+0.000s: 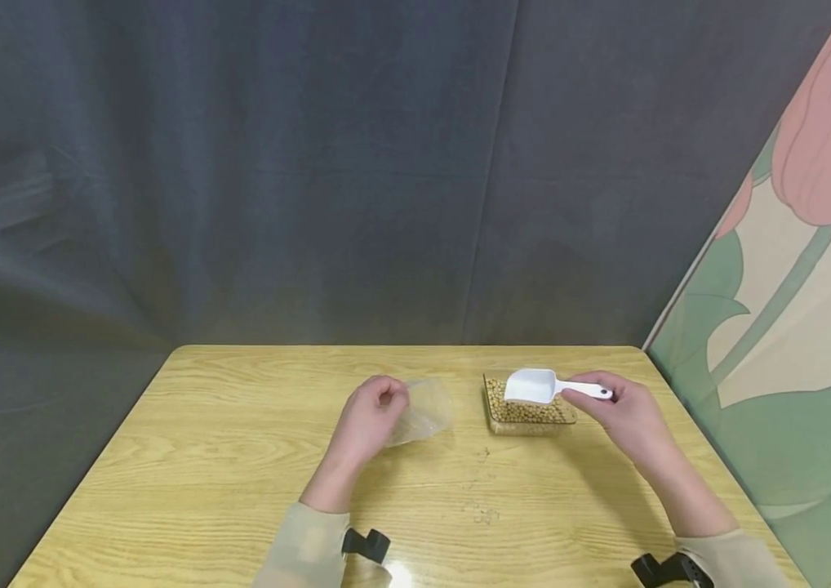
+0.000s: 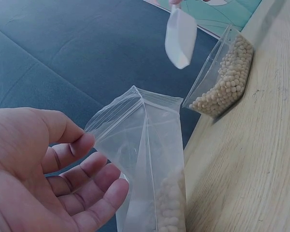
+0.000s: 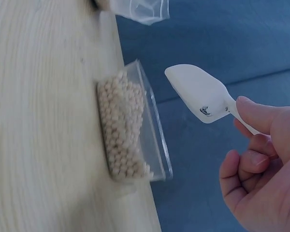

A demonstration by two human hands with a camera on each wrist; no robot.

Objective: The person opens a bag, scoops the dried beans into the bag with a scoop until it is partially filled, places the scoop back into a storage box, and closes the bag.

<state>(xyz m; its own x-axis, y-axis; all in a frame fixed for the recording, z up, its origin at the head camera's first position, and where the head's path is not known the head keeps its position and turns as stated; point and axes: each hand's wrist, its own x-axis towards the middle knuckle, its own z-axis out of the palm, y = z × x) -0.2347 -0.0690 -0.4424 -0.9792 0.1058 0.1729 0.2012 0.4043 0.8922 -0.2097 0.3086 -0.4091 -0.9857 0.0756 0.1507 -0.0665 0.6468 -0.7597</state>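
Note:
My left hand [image 1: 373,415] pinches the top edge of a clear zip bag [image 2: 150,130] between thumb and forefinger. The bag stands on the table with some pale round beans [image 2: 170,203] in its lower part. A white scoop [image 1: 531,385] is in my right hand [image 1: 624,412], its handle gripped between thumb and fingers. The bowl of the scoop hangs above a clear rectangular container [image 1: 526,427] of beans [image 3: 121,125], and no beans show in it. In the right wrist view the scoop [image 3: 195,92] is seen apart from the container.
The wooden table [image 1: 202,457] has faint dark marks [image 1: 485,514] near its middle. A dark curtain [image 1: 327,180] hangs behind its far edge, and a flowered panel [image 1: 812,343] stands along the right side.

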